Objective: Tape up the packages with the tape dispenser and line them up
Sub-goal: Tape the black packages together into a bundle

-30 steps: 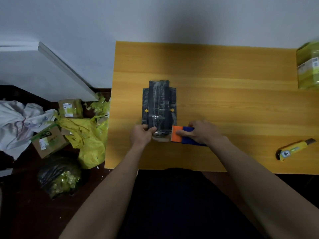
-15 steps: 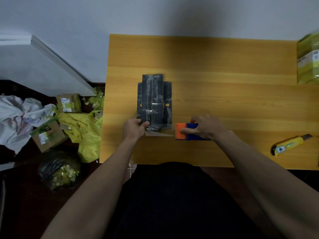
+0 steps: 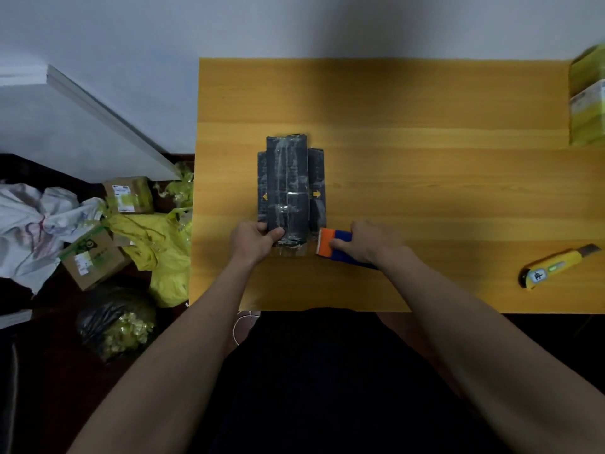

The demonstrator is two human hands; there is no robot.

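Observation:
A long black package (image 3: 288,188) wrapped in shiny clear tape lies on the orange wooden table (image 3: 425,191), left of centre, with small orange arrows on its side flaps. My left hand (image 3: 253,241) grips its near left corner, thumb on top. Just to the right, my right hand (image 3: 368,245) holds the orange and blue tape dispenser (image 3: 330,247) on the table, its orange end beside the package's near right corner. A strip of clear tape (image 3: 291,250) shows at the package's near end.
A yellow utility knife (image 3: 553,268) lies near the table's front right. A yellow-green taped box (image 3: 587,103) stands at the far right edge. On the floor to the left are cardboard parcels (image 3: 93,257), yellow plastic bags (image 3: 157,247) and a white board leaning on the wall.
The dispenser moved a little right, away from the package's near end, then came back close to its corner. My left hand stayed on the package's near left corner.

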